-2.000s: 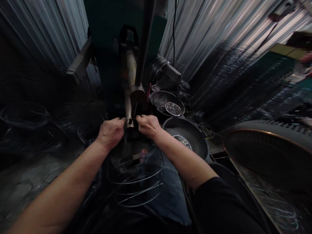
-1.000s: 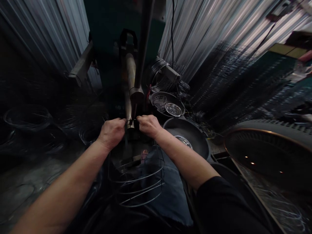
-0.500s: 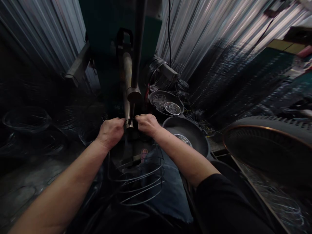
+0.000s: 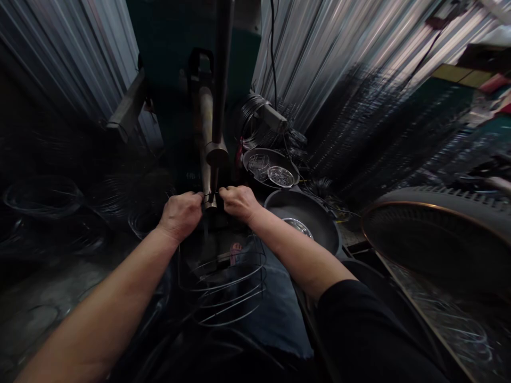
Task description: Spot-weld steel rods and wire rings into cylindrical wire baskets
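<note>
Left hand (image 4: 181,215), right hand (image 4: 238,203) gripping wire cage (image 4: 223,290), long axis toward person

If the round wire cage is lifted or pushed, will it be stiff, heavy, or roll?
Probably light: the wire cage is only thin hoops with open gaps. It may flex a little, as the wires look slender. Being round, it could roll on its side.

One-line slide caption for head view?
Left hand and right hand pinch a round silver wire cage beneath a vertical dark metal rod, beside a black round pan.
</note>
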